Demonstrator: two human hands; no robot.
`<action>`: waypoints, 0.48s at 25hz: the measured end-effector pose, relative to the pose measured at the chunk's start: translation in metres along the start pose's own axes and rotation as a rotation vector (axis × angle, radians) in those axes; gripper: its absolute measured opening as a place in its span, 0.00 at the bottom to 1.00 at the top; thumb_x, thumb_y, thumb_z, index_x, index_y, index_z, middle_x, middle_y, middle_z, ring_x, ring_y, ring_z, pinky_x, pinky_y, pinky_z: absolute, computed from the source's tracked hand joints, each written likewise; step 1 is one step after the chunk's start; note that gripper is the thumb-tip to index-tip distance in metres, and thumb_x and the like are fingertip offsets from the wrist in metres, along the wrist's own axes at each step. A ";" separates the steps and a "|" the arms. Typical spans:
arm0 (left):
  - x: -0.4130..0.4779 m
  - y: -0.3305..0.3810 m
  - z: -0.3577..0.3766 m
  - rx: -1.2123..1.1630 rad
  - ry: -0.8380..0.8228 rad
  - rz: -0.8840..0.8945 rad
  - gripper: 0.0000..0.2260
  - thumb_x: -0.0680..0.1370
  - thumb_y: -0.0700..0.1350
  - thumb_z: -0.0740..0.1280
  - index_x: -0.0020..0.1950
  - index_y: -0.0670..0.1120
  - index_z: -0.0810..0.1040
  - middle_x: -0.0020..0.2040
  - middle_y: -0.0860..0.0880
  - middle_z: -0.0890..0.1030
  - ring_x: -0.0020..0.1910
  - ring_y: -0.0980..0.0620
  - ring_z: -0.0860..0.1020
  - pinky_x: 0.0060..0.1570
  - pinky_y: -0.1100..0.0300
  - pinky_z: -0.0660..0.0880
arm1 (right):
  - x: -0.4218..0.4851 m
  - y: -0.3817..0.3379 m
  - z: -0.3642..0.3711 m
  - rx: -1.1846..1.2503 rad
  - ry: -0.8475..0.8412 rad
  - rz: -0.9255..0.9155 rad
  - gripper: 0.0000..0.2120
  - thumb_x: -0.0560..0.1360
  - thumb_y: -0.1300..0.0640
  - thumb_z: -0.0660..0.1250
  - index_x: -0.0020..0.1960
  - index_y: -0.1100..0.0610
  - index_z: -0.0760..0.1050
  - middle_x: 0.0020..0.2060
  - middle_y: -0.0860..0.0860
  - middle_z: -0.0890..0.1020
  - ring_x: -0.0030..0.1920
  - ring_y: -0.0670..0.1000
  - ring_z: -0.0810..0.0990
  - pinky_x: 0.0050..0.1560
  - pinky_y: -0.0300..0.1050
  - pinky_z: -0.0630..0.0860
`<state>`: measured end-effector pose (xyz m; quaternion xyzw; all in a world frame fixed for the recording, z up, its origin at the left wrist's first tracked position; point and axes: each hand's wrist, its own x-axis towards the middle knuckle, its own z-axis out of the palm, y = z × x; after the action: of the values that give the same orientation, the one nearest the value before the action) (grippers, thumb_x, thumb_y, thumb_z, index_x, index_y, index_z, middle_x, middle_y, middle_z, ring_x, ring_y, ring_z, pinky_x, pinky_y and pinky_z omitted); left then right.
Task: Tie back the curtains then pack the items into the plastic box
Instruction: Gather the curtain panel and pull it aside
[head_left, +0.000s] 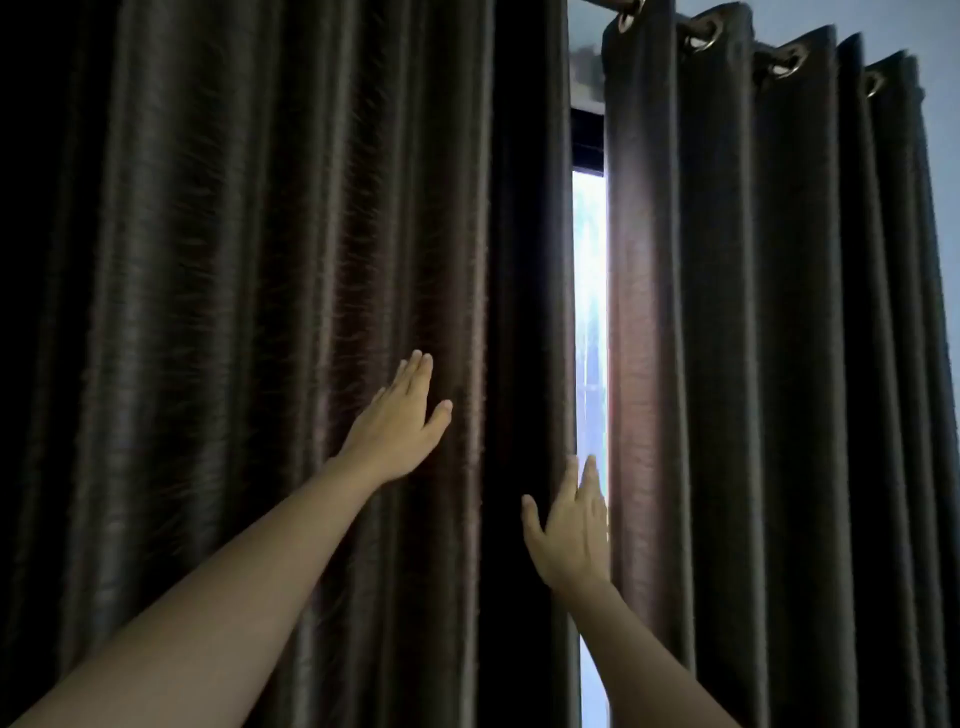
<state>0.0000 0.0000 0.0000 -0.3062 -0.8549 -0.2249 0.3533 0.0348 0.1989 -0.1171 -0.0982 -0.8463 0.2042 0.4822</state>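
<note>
Two dark brown pleated fabric curtains hang here. The left curtain (234, 260) fills nine o'clock, with the left grip (400, 421) flat against it, fingers straight. A bright window gap (589, 286) parts them. The right grip (571, 530), spread and straight, is at that gap's edge, five o'clock. The right curtain (753, 312) shows four metal eyelets (701, 40); there is pale blue wall (935, 130) at two o'clock.

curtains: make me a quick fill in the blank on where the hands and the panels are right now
1. The left hand lies flat on the curtain panel to the ____ of the bright gap.
2. The right hand sits at the gap's edge, ____ in the picture than the left hand.
3. Metal rings show at the top of the ____ curtain only.

Missing words: left; lower; right
</note>
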 end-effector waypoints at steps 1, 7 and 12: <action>0.014 0.004 0.009 0.010 0.042 -0.007 0.31 0.81 0.56 0.52 0.78 0.45 0.42 0.79 0.50 0.42 0.77 0.53 0.45 0.74 0.51 0.51 | 0.014 0.010 0.004 0.044 0.019 0.019 0.37 0.77 0.45 0.58 0.76 0.64 0.47 0.76 0.63 0.49 0.76 0.61 0.51 0.74 0.52 0.51; 0.078 0.024 0.045 -0.144 0.241 -0.187 0.40 0.77 0.62 0.58 0.77 0.46 0.39 0.79 0.47 0.43 0.77 0.47 0.52 0.71 0.51 0.59 | 0.089 0.037 0.018 0.399 -0.136 -0.041 0.48 0.72 0.42 0.67 0.76 0.59 0.40 0.77 0.53 0.52 0.76 0.51 0.54 0.73 0.45 0.56; 0.095 0.020 0.059 -0.080 0.249 -0.168 0.36 0.80 0.45 0.62 0.77 0.45 0.39 0.75 0.40 0.62 0.66 0.41 0.71 0.61 0.53 0.69 | 0.110 0.026 0.041 0.509 -0.196 -0.177 0.49 0.63 0.29 0.66 0.75 0.47 0.51 0.69 0.45 0.69 0.67 0.47 0.69 0.65 0.48 0.70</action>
<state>-0.0673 0.0846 0.0351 -0.2170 -0.8175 -0.3236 0.4240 -0.0578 0.2518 -0.0612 0.1207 -0.8156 0.3758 0.4231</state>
